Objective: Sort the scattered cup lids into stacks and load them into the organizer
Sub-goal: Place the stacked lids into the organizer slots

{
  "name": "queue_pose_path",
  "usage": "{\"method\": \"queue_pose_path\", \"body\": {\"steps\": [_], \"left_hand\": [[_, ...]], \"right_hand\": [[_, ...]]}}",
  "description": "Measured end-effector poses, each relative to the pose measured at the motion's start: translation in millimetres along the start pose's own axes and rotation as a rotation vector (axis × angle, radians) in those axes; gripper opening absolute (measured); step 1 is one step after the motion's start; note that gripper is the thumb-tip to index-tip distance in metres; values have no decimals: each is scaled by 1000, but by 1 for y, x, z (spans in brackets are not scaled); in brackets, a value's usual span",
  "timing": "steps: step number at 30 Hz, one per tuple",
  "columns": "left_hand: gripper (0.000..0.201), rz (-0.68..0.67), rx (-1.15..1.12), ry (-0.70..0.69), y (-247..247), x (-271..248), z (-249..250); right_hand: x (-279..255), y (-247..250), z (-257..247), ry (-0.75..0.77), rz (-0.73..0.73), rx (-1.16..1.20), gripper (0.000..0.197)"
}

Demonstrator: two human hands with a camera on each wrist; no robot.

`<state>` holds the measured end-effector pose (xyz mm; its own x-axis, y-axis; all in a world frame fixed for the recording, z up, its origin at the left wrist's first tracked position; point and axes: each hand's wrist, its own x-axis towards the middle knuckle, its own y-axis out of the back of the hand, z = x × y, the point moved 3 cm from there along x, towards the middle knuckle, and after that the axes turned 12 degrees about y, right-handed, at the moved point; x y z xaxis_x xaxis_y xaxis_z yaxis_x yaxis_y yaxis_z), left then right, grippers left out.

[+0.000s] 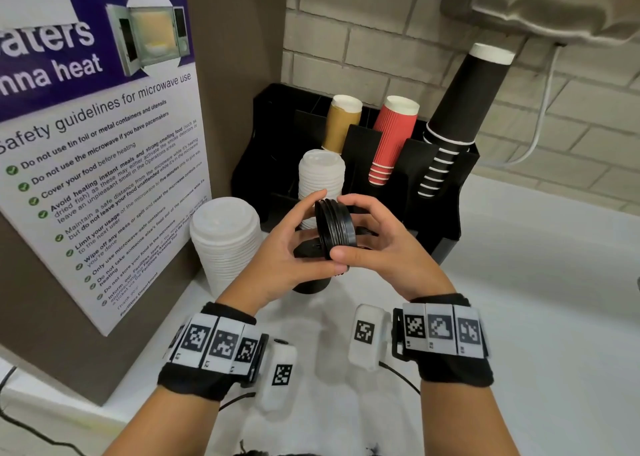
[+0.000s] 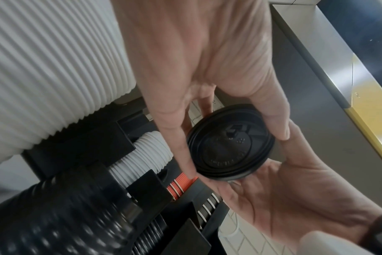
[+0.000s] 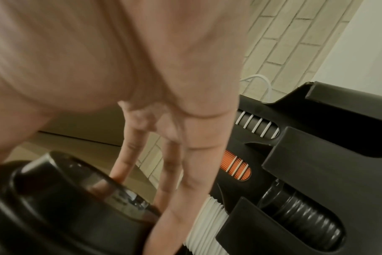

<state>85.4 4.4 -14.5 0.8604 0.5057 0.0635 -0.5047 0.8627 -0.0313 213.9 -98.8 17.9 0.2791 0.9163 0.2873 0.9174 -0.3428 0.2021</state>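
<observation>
- Black lids (image 1: pixel 335 228), a short stack on edge, sit between both hands above the surface (image 1: pixel 519 282), before the organizer (image 1: pixel 446 192).
- Left hand (image 1: pixel 291 248) curls round one side.
- Right hand (image 1: pixel 377 244) grips the other.

The head view is bright and evenly lit, sharp at its middle, with soft shadows under the wrists on the white worktop (image 1: pixel 519 282) and straight lines of the poster (image 1: pixel 97 151) and brick wall (image 1: pixel 363 40) bowing toward the edges. Both wrist views are dimmer and warmer. The near palm (image 3: pixel 87 51) and black lid stack (image 2: pixel 44 224) are smeared with blur.
</observation>
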Motion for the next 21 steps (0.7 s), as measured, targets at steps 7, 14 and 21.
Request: {"method": "queue_pose_path", "body": {"steps": [7,14,21], "left_hand": [[93,-33,-51,8,-1,1,-4],[69,147,-20,6,12,1,-4],[38,226,27,6,24,0,-8]], "right_hand": [[-1,-4,4,2,22,11,64],[29,49,8,108,410,-163,63],[83,95,48,-86,132,-810,73]]}}
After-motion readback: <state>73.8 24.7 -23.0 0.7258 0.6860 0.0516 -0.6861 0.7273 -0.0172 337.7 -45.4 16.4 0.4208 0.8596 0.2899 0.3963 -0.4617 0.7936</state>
